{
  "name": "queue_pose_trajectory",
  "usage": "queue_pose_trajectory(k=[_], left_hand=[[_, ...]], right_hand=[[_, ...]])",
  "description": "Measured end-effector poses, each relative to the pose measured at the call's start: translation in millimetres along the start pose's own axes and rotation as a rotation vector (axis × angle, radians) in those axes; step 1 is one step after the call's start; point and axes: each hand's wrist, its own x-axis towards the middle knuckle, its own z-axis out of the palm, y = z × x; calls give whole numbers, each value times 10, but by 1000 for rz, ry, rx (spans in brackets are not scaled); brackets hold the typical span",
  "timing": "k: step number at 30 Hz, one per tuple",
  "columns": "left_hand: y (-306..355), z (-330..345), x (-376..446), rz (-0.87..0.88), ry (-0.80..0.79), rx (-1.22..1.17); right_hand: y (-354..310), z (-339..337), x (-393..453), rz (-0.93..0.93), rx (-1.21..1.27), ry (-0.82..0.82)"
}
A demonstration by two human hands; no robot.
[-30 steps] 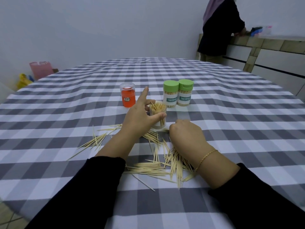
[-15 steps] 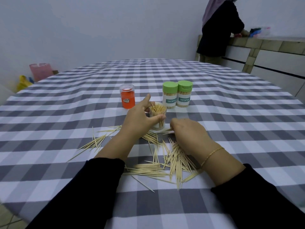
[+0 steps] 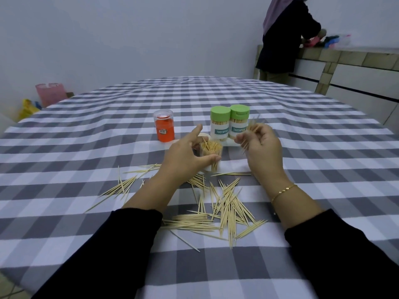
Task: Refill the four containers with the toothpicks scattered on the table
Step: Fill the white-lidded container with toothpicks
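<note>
2 hands apart mid-frame: left hand grips open container, right hand pinches toothpick bunch, loose toothpicks on surface below.

wooden toothpicks, matt cloth tablecloth

Both green-lidded containers read "TOOTHPICK"; the orange container's sticker is illegible.

Black sleeves; gold bracelet
</note>
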Motion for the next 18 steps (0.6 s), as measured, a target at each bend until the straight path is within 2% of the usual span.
queue_pose_trajectory(k=[4, 9, 12, 18], left_hand=[[36, 16, -28, 14, -47, -39], [35, 50, -32, 37, -77, -37], [48, 49, -35, 50, -80, -27], [46, 58, -33, 59, -67, -31]], right_hand=[[-50, 39, 2, 9, 259, 133], [-110, 157, -52, -22, 423, 36], [-106, 219, -86, -47, 378, -82], [-45, 217, -98, 21, 122, -284]])
